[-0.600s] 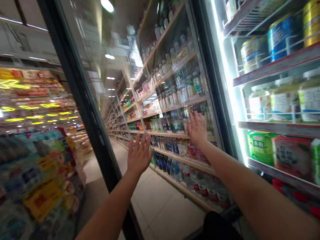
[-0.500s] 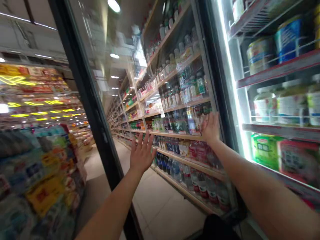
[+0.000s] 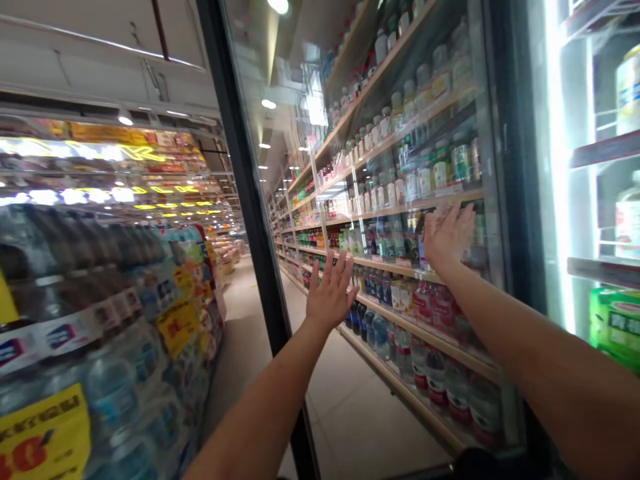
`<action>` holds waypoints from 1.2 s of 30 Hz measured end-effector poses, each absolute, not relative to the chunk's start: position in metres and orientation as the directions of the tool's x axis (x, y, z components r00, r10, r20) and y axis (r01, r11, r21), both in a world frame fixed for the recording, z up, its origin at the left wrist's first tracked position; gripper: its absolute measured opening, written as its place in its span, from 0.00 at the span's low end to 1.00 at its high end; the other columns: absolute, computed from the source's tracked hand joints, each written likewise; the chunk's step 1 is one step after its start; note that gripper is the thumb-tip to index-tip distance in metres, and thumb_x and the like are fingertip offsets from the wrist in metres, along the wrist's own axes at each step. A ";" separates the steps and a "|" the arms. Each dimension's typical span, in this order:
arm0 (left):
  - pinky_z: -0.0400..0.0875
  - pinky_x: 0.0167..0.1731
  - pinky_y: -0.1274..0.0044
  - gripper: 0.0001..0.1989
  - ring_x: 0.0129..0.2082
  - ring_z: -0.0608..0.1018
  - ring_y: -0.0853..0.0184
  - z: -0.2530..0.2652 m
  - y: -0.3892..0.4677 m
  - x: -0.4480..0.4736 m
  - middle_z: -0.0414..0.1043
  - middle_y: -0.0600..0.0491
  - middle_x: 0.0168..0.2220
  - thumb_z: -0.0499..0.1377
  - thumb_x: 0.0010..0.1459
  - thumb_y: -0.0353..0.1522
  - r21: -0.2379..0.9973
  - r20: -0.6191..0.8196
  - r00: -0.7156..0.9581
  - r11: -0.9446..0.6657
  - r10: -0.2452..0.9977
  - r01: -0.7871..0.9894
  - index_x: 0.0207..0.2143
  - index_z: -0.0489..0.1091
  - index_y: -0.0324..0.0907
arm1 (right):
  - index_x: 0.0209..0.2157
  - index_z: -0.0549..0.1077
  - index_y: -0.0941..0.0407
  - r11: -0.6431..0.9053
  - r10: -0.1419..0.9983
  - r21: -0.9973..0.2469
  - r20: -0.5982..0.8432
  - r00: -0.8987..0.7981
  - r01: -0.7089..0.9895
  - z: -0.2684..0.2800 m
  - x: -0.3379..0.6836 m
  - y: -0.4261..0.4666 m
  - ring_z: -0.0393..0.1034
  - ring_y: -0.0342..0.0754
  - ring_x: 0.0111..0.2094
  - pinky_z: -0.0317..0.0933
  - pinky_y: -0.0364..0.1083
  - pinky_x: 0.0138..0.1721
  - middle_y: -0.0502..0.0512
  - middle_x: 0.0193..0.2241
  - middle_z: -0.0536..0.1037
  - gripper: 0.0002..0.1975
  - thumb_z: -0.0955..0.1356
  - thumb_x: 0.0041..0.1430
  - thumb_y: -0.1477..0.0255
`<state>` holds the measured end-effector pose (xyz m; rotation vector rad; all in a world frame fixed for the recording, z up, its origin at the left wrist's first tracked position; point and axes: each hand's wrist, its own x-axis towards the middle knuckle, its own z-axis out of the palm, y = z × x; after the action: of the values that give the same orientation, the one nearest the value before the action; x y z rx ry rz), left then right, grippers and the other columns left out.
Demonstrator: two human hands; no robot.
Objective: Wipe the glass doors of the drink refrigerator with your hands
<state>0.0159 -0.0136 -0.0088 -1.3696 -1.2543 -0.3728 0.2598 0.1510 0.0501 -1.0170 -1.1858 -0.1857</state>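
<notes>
A tall glass door [image 3: 345,373] in a dark frame [image 3: 255,220] stands swung out across the middle of the head view. My left hand [image 3: 330,293] is raised with fingers spread, palm toward the pane, right of the frame's left upright. Near the hinge side, my right hand [image 3: 447,237] lies flat toward the glass, its fingers also apart. Both hands appear to touch the pane, though the exact contact is hard to see. Neither holds anything. Shelves of bottles [image 3: 430,167] show through the glass or mirrored in it; I cannot tell which.
A lit cooler with wire shelves [image 3: 603,267] and a green package [image 3: 615,327] is at the right edge. Stacked bottle packs [image 3: 125,387] with a yellow price sign [image 3: 47,433] line the left. A tiled aisle floor [image 3: 240,333] runs between.
My view has turned left, so door, hands and cooler sit further right in the picture. Less of the cooler's inside shows, and more bottle packs show at left. Both hands stay spread at the glass.
</notes>
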 end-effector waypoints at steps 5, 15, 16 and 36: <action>0.42 0.70 0.53 0.34 0.73 0.43 0.51 -0.011 -0.021 0.022 0.40 0.49 0.73 0.48 0.69 0.47 -0.520 0.816 0.376 0.271 0.440 0.810 0.71 0.48 0.41 | 0.70 0.47 0.72 0.643 0.325 -0.465 0.885 0.333 0.608 0.054 0.250 0.137 0.40 0.71 0.71 0.43 0.73 0.65 0.80 0.70 0.46 0.37 0.56 0.68 0.63; 0.48 0.69 0.59 0.34 0.73 0.45 0.53 -0.014 -0.026 0.027 0.40 0.50 0.73 0.47 0.69 0.47 -0.528 0.825 0.382 0.325 0.416 0.785 0.72 0.48 0.41 | 0.70 0.49 0.65 0.789 0.089 -0.126 0.992 0.090 0.602 0.076 0.195 0.097 0.41 0.64 0.72 0.45 0.68 0.67 0.70 0.70 0.52 0.33 0.54 0.70 0.63; 0.47 0.69 0.59 0.34 0.73 0.45 0.53 -0.014 -0.026 0.027 0.41 0.50 0.73 0.47 0.69 0.47 -0.528 0.826 0.386 0.322 0.411 0.786 0.71 0.48 0.41 | 0.70 0.50 0.64 0.783 0.074 -0.102 0.995 0.071 0.614 0.076 0.193 0.097 0.42 0.64 0.72 0.46 0.68 0.67 0.69 0.70 0.53 0.32 0.55 0.70 0.63; 0.50 0.69 0.60 0.35 0.73 0.45 0.52 -0.016 -0.028 0.024 0.40 0.50 0.73 0.48 0.69 0.47 -0.527 0.821 0.396 0.277 0.411 0.804 0.71 0.48 0.40 | 0.53 0.68 0.58 0.887 -0.008 0.003 1.000 0.008 0.462 0.074 0.177 0.086 0.53 0.59 0.68 0.53 0.62 0.66 0.69 0.58 0.68 0.19 0.60 0.68 0.61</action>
<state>0.0243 -0.0279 -0.0156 -1.3400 -1.2148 -0.3773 0.1770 0.0858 0.0740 -0.3717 -1.5279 -0.3811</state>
